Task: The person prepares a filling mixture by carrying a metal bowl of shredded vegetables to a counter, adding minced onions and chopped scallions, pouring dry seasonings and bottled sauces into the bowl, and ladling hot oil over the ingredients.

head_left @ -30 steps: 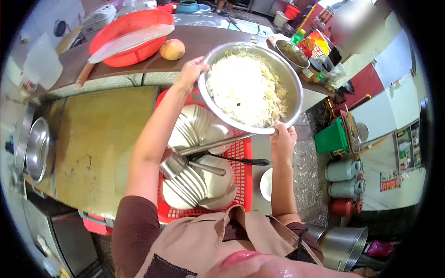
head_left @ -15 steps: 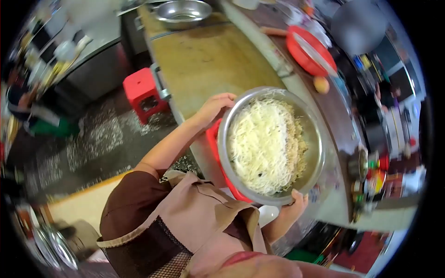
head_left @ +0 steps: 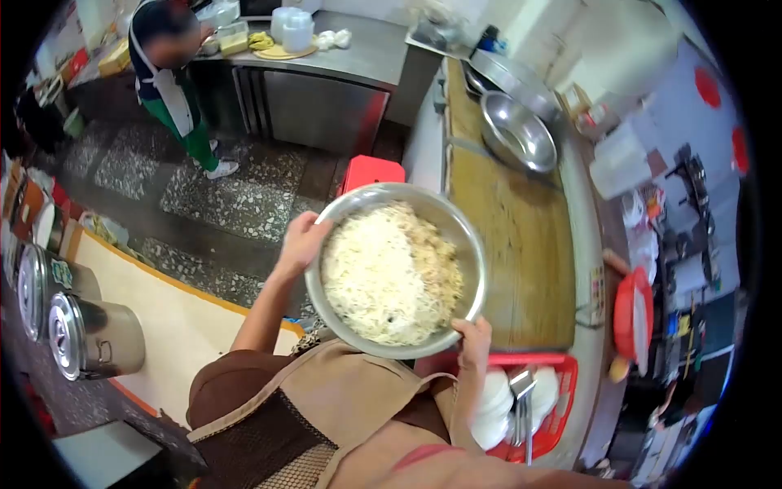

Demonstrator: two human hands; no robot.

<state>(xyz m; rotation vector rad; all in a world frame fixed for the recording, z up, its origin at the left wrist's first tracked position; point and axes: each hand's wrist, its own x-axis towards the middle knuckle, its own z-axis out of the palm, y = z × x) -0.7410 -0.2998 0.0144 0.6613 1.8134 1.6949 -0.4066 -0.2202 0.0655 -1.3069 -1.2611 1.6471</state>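
Note:
A large steel bowl (head_left: pixel 466 220) is held up in front of my chest, tilted toward the camera. In it lie pale white shreds (head_left: pixel 371 273), with a heap of tan, finer shreds (head_left: pixel 436 261) along the right side; what food they are I cannot tell. My left hand (head_left: pixel 303 243) is closed on the bowl's left rim. On the lower right rim, my right hand (head_left: pixel 472 338) grips with the thumb over the edge. The undersides of both grips are hidden behind the bowl.
Beyond the bowl stands a red stool (head_left: pixel 372 169). A wooden worktop (head_left: pixel 513 244) with an empty steel basin (head_left: pixel 519 130) runs along the right. Below it, a red basket (head_left: pixel 562 424) holds white dishes and utensils. Lidded steel pots (head_left: pixel 118 338) stand left; a person (head_left: pixel 171 73) works at the far counter.
My body and view have turned left, bringing the far counter and person into view. Both hands still hold the bowl, which has moved from beside the wooden worktop to over the floor.

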